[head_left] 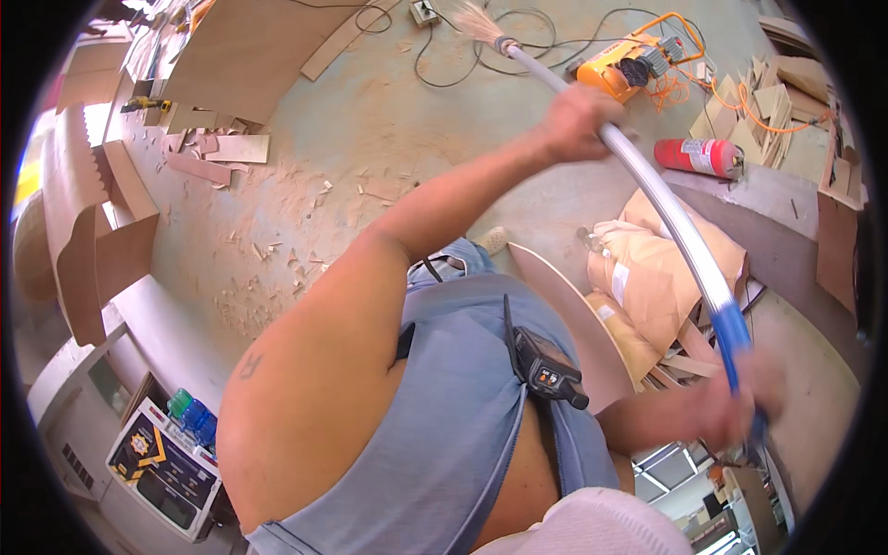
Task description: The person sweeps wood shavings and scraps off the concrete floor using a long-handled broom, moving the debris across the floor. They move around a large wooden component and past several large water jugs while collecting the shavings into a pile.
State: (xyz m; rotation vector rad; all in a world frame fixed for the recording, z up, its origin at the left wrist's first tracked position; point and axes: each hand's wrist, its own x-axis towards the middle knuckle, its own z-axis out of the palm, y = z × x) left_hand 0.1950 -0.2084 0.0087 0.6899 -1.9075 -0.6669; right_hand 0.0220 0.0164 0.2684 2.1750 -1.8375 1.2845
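Both hands are wrapped round a long broom that slants from the upper middle to the lower right. My left hand grips its silver handle near the bristle end. My right hand, smeared by motion, is closed on the blue part at the other end. Straw-coloured bristles fan out over the floor at the top. Wood scraps and sawdust lie scattered over the floor to the left of my left arm.
A yellow-orange air compressor with an orange hose stands at the upper right, black cables beside it. A red fire extinguisher lies on a ledge. Filled brown sacks and offcuts lie right. Large board pieces stand upper left.
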